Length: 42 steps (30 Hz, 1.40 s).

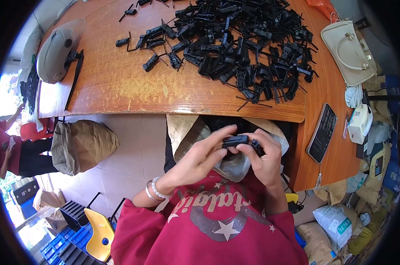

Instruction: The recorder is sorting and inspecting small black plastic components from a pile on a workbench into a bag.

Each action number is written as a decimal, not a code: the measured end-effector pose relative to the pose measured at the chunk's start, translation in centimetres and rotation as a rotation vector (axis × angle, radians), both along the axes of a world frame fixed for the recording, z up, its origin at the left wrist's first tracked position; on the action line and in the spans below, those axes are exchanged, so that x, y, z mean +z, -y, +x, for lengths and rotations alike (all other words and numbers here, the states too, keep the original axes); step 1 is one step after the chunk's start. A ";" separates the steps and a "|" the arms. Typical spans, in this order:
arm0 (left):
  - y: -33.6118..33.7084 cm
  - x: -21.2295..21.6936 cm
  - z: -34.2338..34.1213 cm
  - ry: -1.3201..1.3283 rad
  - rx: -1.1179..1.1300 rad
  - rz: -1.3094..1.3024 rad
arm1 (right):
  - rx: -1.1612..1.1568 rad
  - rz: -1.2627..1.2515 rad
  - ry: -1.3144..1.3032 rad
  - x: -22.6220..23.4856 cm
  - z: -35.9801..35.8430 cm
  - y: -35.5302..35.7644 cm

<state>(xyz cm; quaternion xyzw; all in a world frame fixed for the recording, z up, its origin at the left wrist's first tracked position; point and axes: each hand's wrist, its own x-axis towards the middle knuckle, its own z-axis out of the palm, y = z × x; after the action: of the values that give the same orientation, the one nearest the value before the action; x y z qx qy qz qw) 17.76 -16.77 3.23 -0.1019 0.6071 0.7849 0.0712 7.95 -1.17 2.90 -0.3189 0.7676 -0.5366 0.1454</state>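
A small black plastic part (236, 141) is in front of my chest, over an open sack (186, 137). My right hand (267, 154) grips its right end, thumb toward me and fingers curled behind. A dark knobbly piece (257, 148) shows in the same hand; whether it belongs to the part cannot be seen. My left hand (204, 154) is close around the part's left end, fingers stretched out above it and thumb below. Beyond my hands, a large heap of similar black plastic parts (242, 53) covers the far right of the wooden table (142, 95).
A grey helmet (54, 55) lies at the table's left; a phone (322, 132) and white handbag (351, 53) are on the right. A brown sack (92, 145) stands on the floor near another person (25, 152). A yellow chair (96, 234) is behind at left, packed bags (334, 225) at right.
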 end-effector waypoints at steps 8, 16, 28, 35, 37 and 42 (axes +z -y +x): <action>0.4 -0.5 -0.4 -0.534 -0.100 -1.081 | -0.044 0.086 0.358 -0.7 -0.5 -0.3; 0.4 -0.1 -0.6 -0.449 -0.109 -0.891 | -0.049 0.080 0.558 0.1 0.1 -0.5; -2.2 -2.5 -1.4 -0.525 0.125 -0.957 | -0.146 0.200 0.098 -1.1 1.7 -1.3; -1.7 -2.3 -1.5 -0.467 0.154 -0.916 | -0.209 -0.112 0.412 -0.3 2.7 -0.2; -1.6 -2.1 -1.5 -0.465 0.179 -0.784 | -0.109 -0.111 0.478 -0.5 2.3 -1.2; -1.7 -1.7 -1.4 -0.478 0.057 -0.564 | 0.020 -0.041 0.563 0.5 2.3 -2.4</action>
<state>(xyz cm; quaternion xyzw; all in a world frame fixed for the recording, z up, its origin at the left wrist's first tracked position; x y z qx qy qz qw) 16.37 -15.06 1.54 0.0519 0.7959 0.5899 -0.1257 10.24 1.23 3.38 -0.1678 0.6829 -0.6180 0.3514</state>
